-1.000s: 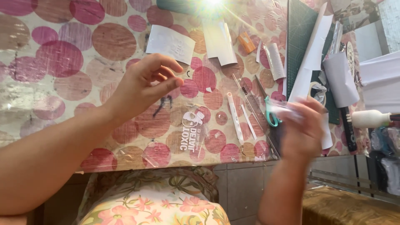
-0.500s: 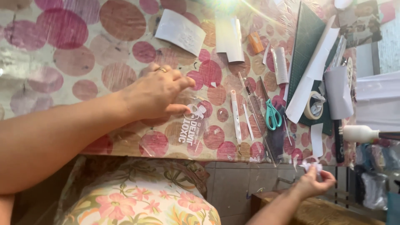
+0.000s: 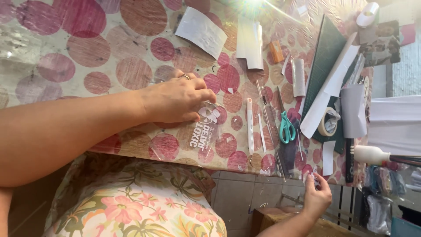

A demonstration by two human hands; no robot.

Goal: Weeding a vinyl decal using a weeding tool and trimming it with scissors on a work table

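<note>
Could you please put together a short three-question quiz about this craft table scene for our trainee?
1. True or false: the left hand presses on a clear plastic sheet with white print.
2. Which lies closest to the teal-handled scissors: A) the tape roll, B) the orange block, C) the white bottle?
3. Is the right hand over the tabletop or past the edge of the spotted tablecloth?

Key: 1 true. 2 A. 3 Past the edge, pinching a small clear scrap whose kind cannot be told.
</note>
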